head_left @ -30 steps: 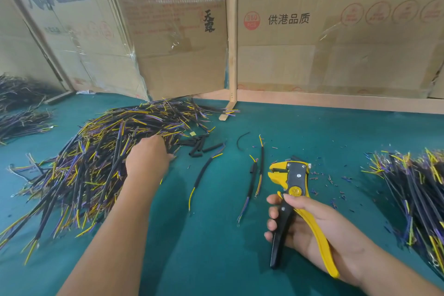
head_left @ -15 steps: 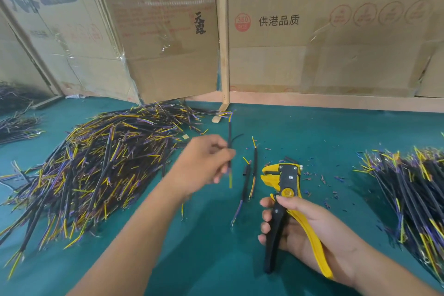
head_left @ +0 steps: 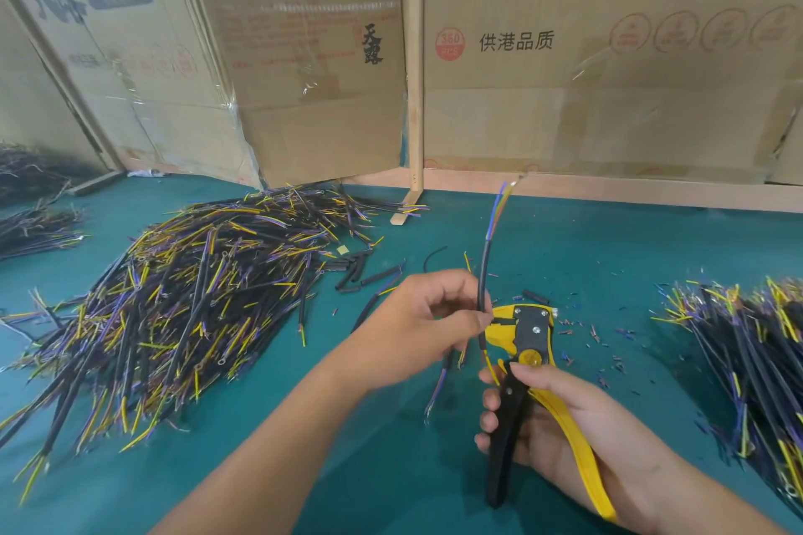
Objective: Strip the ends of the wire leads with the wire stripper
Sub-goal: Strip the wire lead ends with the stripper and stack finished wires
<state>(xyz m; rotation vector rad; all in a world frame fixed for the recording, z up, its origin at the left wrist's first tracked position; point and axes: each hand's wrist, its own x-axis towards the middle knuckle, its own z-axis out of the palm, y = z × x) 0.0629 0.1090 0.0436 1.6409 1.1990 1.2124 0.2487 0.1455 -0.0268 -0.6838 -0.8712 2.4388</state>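
My left hand [head_left: 428, 324] pinches a black-sheathed wire lead [head_left: 483, 269] and holds it nearly upright. Its top end fans into thin blue, orange and yellow cores. The lead's lower part runs down right beside the yellow jaws of the wire stripper [head_left: 523, 365]. My right hand [head_left: 560, 432] grips the stripper's black and yellow handles, with the jaws pointing left toward the lead. I cannot tell whether the lead sits inside the jaws.
A big heap of black, yellow and purple leads [head_left: 174, 304] covers the green table [head_left: 347, 469] at left. A second pile [head_left: 756, 365] lies at right. Cut sheath bits [head_left: 360, 274] and scraps dot the middle. Cardboard boxes [head_left: 608, 56] wall the back.
My left hand picked one lead out of the left heap, carried it right and stood it up beside the stripper jaws. My right hand kept its hold on the stripper.
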